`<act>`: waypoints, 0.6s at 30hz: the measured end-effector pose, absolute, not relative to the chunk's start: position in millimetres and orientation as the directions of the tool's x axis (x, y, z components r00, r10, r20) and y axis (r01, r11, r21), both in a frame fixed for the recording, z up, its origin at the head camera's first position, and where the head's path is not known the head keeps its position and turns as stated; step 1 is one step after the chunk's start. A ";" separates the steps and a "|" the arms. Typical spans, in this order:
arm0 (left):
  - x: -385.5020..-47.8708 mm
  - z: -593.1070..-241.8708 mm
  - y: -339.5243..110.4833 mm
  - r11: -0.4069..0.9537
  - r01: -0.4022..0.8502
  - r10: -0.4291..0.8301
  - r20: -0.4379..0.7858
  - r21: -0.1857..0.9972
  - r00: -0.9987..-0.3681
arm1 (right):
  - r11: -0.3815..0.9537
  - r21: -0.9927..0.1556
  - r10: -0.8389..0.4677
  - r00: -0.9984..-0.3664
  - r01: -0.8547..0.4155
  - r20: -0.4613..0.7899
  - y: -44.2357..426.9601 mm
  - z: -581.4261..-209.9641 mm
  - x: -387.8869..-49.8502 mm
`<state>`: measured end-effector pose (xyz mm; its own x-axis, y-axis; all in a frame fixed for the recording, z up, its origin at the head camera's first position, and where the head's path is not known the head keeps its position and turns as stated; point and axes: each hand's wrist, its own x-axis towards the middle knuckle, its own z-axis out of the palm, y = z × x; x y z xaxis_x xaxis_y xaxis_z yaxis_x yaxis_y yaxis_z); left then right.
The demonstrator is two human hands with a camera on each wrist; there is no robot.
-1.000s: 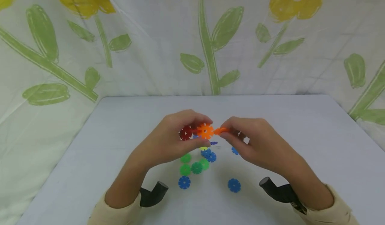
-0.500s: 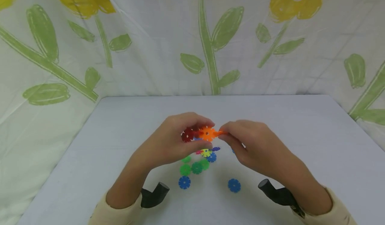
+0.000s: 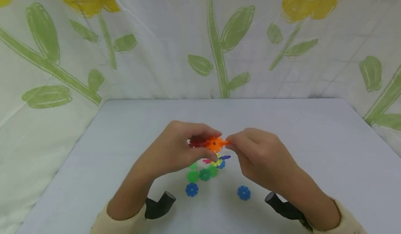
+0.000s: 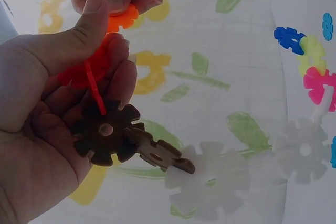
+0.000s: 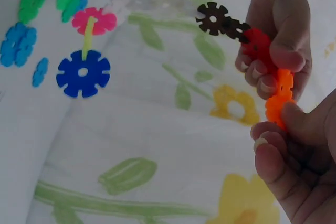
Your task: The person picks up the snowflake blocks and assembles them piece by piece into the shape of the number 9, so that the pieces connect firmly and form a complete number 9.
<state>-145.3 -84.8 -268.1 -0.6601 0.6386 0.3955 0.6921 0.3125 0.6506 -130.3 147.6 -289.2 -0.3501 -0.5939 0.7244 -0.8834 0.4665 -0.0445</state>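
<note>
A chain of slotted plastic snowflake discs hangs from my left hand [image 3: 175, 148], which grips it near its red discs [image 4: 86, 69]. Beyond the red come black discs [image 5: 212, 19], clear discs [image 4: 209, 181], then a pink disc [image 5: 94, 20], a yellow one [image 5: 88, 39] and a dark blue one [image 5: 83, 73] at the far end. An orange disc [image 3: 214, 144] shows between the left thumb and fingers. My right hand [image 3: 263, 154] pinches a second orange disc [image 5: 278, 109], mostly covered by its fingertips. The two orange discs meet edge to edge; how deep their slots sit is hidden.
Below the hands, several green discs [image 3: 193, 176] lie on the white table [image 3: 125, 122]. One blue disc [image 3: 192, 189] is near them, and another blue disc [image 3: 244, 193] lies to the right. A flower-printed curtain [image 3: 156, 53] stands behind the table.
My right hand has moved left and its orange disc has come against the left hand's orange one. Both hands sit slightly lower, and the chain's far end has shifted a little.
</note>
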 end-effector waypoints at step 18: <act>-152.0 -259.4 -118.8 0.494 0.686 0.507 0.464 0.534 -0.726 | 0.539 -0.334 -0.787 -0.604 -0.773 0.128 133.3 -327.3 -150.7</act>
<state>-152.0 -118.8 -259.4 -0.7264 0.5069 0.4641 0.6860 0.4942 0.5341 -150.7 133.3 -327.3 -0.6041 -0.7866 0.1276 -0.7729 0.5393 -0.3345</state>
